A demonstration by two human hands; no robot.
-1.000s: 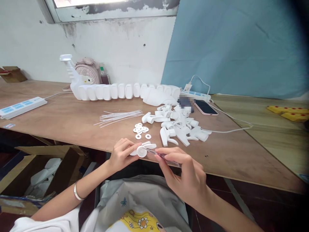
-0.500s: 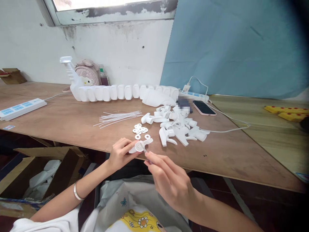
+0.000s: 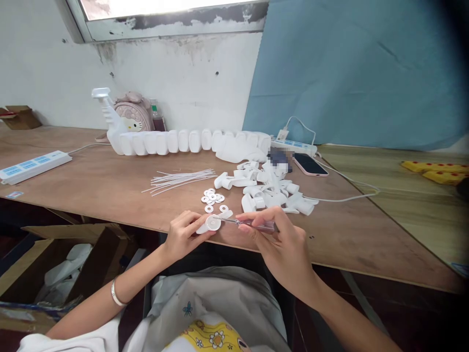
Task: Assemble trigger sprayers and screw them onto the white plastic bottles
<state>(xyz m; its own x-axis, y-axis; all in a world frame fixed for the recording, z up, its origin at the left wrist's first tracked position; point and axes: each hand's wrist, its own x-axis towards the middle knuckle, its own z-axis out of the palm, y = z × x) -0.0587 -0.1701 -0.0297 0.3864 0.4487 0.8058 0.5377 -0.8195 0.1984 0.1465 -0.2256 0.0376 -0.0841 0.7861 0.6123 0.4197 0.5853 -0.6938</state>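
My left hand (image 3: 184, 233) is closed around a white spray trigger head (image 3: 212, 223), its round open collar turned up toward me. In my right hand (image 3: 282, 239) is a screwdriver (image 3: 264, 226) with a clear purplish handle. The thin metal shaft points left, and its tip is at the rim of the collar. Just beyond the held spray head lie several white ring washers (image 3: 211, 196). A heap of white spray trigger heads (image 3: 271, 188) lies to their right, and a bundle of thin white tubes (image 3: 179, 181) to their left.
White bottles (image 3: 164, 142) form a row along the back, with one spray bottle (image 3: 113, 122) upright at its left end. A phone (image 3: 310, 164) and cable lie at right. Power strips (image 3: 34, 166) and a pink bag (image 3: 134, 113) are also on the table. A cardboard box (image 3: 106, 254) stands lower left.
My right hand has moved right and slightly up, and the screwdriver has swung from steep to nearly level. My left hand stays nearly in place with the spray head.
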